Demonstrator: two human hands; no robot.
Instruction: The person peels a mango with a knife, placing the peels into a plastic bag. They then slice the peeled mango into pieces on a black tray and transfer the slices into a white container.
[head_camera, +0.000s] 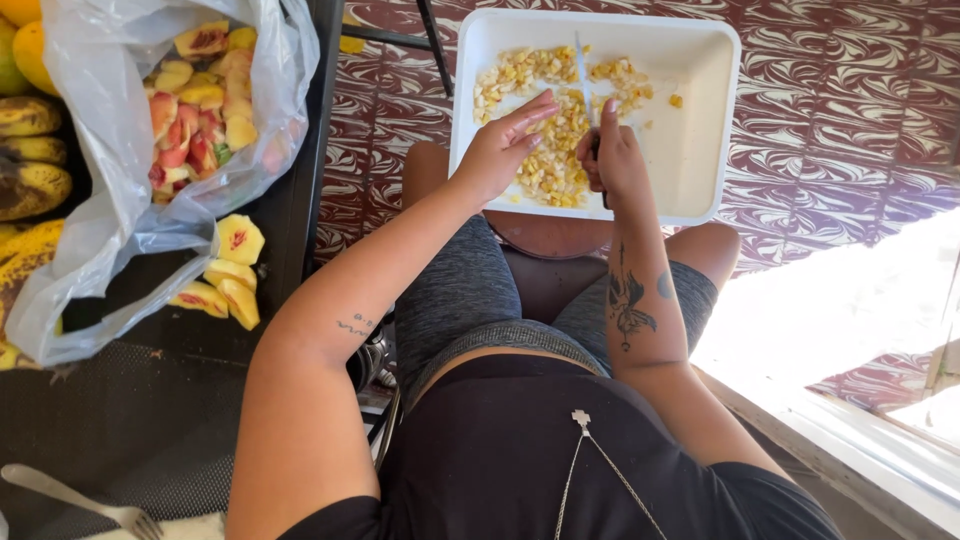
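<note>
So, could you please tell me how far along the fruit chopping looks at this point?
A good pile of small yellow fruit cubes already lies in the white tray. In hand: the right hand holds a knife over the pile, while the left hand rests on the cubes. Still uncut: peach chunks in the plastic bag and peach wedges on the dark table.

Dark tabletop (150, 420), left side. Directly on it: clear plastic bag (110, 200) of cut peach pieces; loose peach slices (228, 275) near the right edge; bananas (30, 150) along the left edge; metal fork (85, 500) at the near edge.
</note>
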